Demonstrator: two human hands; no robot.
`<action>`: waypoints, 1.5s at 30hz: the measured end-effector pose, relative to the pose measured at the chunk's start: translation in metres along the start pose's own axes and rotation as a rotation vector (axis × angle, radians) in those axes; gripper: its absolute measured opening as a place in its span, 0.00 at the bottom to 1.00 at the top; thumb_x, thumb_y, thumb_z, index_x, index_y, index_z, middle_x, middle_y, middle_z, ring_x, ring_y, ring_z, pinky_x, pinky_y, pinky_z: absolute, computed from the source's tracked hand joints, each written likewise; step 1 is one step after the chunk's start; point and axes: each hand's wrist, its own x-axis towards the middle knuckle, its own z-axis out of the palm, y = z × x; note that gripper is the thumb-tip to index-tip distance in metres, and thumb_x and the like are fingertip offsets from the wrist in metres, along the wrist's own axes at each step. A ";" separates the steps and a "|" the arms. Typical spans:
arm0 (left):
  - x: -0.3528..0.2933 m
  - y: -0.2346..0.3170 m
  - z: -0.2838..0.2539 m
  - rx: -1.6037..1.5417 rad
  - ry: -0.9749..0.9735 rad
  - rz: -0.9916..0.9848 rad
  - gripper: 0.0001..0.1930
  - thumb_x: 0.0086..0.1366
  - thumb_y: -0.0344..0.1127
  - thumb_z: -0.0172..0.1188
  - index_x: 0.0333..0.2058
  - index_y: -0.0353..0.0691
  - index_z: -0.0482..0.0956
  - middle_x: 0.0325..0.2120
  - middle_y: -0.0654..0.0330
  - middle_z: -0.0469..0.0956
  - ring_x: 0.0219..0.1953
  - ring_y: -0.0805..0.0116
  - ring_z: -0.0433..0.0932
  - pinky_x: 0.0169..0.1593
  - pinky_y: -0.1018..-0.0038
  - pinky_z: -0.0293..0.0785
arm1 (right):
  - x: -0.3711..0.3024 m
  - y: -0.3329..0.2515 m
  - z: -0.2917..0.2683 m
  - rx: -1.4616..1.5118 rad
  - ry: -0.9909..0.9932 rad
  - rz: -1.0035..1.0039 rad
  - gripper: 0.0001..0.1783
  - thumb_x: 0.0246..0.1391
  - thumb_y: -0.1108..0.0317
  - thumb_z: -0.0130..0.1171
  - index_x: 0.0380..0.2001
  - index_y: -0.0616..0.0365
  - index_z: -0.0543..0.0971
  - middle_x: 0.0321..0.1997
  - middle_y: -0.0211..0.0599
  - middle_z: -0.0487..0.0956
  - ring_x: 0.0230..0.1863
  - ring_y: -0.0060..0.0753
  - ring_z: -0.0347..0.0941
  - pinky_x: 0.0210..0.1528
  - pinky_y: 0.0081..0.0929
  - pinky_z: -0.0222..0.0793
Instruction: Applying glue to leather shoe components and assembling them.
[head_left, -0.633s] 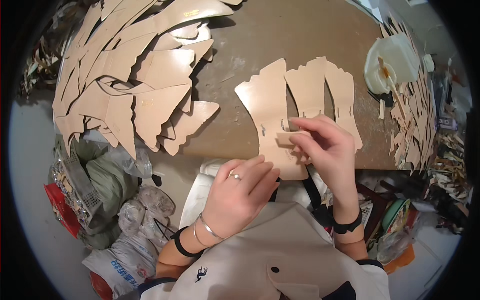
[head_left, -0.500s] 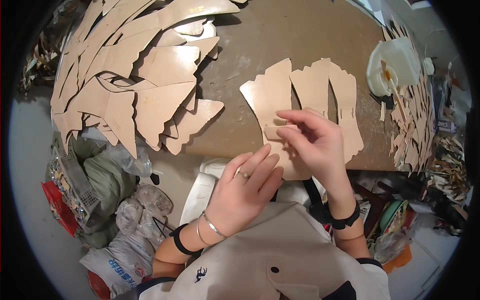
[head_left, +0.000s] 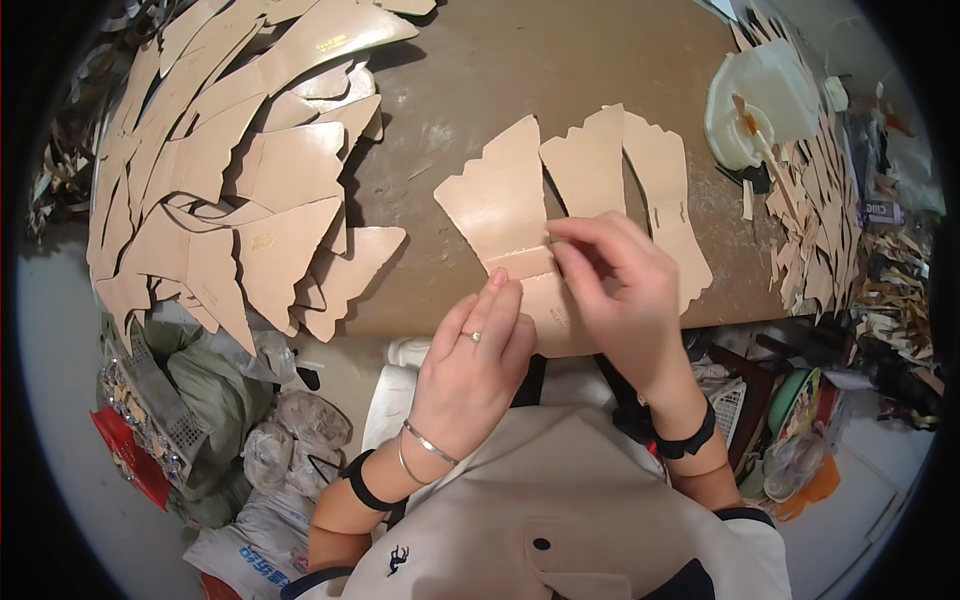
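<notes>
A narrow tan leather strip [head_left: 520, 263] lies across the narrow waist of a tan, scallop-edged leather piece [head_left: 497, 195]. My left hand [head_left: 475, 345] is flat, fingers stretched out, its fingertips resting at the strip's left end. At the other end, my right hand [head_left: 625, 290] has thumb and forefinger brought together beside the piece's right edge; what lies between their tips is hidden. A second leather piece [head_left: 588, 160] is partly covered by my right hand. Beyond it lies a third leather piece [head_left: 660, 170] with small slits at its waist.
Many cut leather pieces [head_left: 290, 155] are heaped on the left of the brown table [head_left: 450, 60]. On the right stands a whitish tub [head_left: 735, 130] with a brush [head_left: 750, 120] across it, beside a pile of thin leather strips [head_left: 815, 225]. Plastic bags [head_left: 300, 430] sit below the table's left side.
The strip, raised and tilted in my right hand before, now lies flat across the leather piece. My left fingertips have moved up onto its left end. The whole view has shifted slightly.
</notes>
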 end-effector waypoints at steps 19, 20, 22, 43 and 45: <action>0.017 -0.029 -0.019 -0.533 0.279 -0.228 0.19 0.54 0.29 0.66 0.46 0.41 0.78 0.51 0.54 0.77 0.45 0.56 0.79 0.51 0.65 0.69 | -0.011 0.010 -0.013 -0.546 -0.093 -0.501 0.14 0.38 0.73 0.60 0.32 0.66 0.81 0.31 0.34 0.72 0.36 0.34 0.69 0.37 0.30 0.67; 0.015 -0.028 -0.018 -0.468 0.333 -0.269 0.20 0.56 0.34 0.67 0.49 0.42 0.79 0.49 0.57 0.77 0.45 0.59 0.78 0.52 0.66 0.67 | -0.011 0.009 -0.014 -0.550 -0.108 -0.487 0.14 0.38 0.74 0.60 0.32 0.67 0.81 0.31 0.35 0.72 0.36 0.35 0.69 0.38 0.31 0.67; 0.014 -0.020 -0.028 -0.222 0.222 -0.171 0.22 0.56 0.34 0.68 0.50 0.43 0.80 0.49 0.58 0.76 0.45 0.60 0.76 0.53 0.66 0.65 | -0.010 0.011 -0.013 -0.503 -0.097 -0.497 0.14 0.37 0.74 0.61 0.32 0.67 0.80 0.32 0.35 0.72 0.36 0.36 0.69 0.38 0.30 0.67; 0.008 0.004 -0.018 0.206 0.101 -0.164 0.19 0.56 0.36 0.65 0.48 0.42 0.83 0.48 0.56 0.75 0.53 0.56 0.71 0.59 0.61 0.58 | -0.038 0.085 -0.150 -0.381 0.266 0.038 0.06 0.55 0.76 0.60 0.36 0.59 0.84 0.34 0.42 0.79 0.34 0.44 0.77 0.38 0.34 0.74; 0.012 0.008 -0.015 0.187 0.133 -0.134 0.18 0.56 0.34 0.65 0.47 0.42 0.83 0.48 0.56 0.75 0.53 0.56 0.71 0.59 0.61 0.58 | -0.046 0.128 -0.198 -0.599 0.488 0.226 0.08 0.57 0.74 0.58 0.38 0.60 0.83 0.34 0.44 0.80 0.34 0.45 0.78 0.38 0.33 0.73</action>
